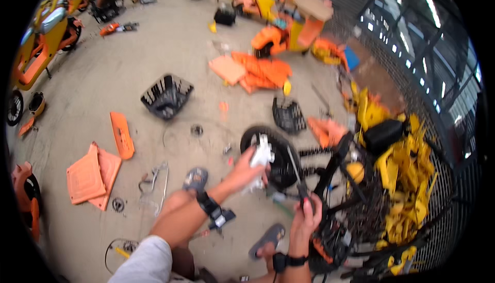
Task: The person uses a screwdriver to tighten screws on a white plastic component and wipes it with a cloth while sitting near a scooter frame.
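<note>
My left hand (245,171) is closed around a pale white bracket-like part (263,152), held over a black-tyred wheel (249,137). The part's exact kind is blurred. In my right hand (307,218) is a screwdriver (302,187) with a dark handle showing some red. Its thin shaft points up and away, beside the wheel and apart from the white part. Just right of the screwdriver lies a stripped black vehicle frame (337,162) with loose cables. Straps with small devices sit on both my wrists.
Ahead on the floor are a black basket (167,97), a second black basket piece (289,115) and stacked orange panels (260,71). More orange panels (93,177) lie to the left. Yellow body parts (407,175) are heaped by the right-hand mesh wall. Orange-yellow scooters (289,35) stand farther off.
</note>
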A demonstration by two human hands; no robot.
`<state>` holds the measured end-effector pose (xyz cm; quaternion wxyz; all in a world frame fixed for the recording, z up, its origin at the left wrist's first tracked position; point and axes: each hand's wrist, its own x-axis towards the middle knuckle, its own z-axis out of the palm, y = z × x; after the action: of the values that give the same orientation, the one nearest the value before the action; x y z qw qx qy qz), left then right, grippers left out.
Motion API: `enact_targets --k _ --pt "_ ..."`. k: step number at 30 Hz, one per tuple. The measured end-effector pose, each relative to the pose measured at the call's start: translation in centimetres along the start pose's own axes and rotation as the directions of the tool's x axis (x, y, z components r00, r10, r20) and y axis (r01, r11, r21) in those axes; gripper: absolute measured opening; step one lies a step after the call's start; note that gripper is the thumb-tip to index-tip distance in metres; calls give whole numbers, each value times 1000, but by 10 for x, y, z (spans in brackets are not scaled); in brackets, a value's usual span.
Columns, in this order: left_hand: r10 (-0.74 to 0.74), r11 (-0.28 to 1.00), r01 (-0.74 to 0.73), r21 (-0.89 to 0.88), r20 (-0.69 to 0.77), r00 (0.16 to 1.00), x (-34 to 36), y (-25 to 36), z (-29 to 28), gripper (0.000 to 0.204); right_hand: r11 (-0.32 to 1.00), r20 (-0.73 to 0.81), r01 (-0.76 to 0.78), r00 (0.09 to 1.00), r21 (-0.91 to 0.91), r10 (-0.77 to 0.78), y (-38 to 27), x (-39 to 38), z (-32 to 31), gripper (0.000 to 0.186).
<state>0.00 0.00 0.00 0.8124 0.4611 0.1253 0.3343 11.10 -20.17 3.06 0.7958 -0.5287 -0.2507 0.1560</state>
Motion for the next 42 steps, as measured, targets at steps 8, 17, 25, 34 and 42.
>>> enact_targets --k 8,17,25,34,42 --pt "-222 948 225 -224 37 974 -2 10 2 56 949 -85 -70 991 306 101 18 13 -24 27" --pt "-161 982 168 -88 77 984 0 -2 14 60 972 -128 -67 987 226 98 7 13 -23 26" --pt "-206 970 217 -106 108 973 -5 2 25 57 991 -131 29 991 127 -12 -1 2 -27 26" --pt "-371 887 375 -268 70 926 -8 8 28 54 920 -121 346 921 -183 -370 -10 -36 -23 41" --pt "-382 889 376 -261 27 924 -8 16 36 56 839 28 501 861 -212 -507 -12 -44 -16 43"
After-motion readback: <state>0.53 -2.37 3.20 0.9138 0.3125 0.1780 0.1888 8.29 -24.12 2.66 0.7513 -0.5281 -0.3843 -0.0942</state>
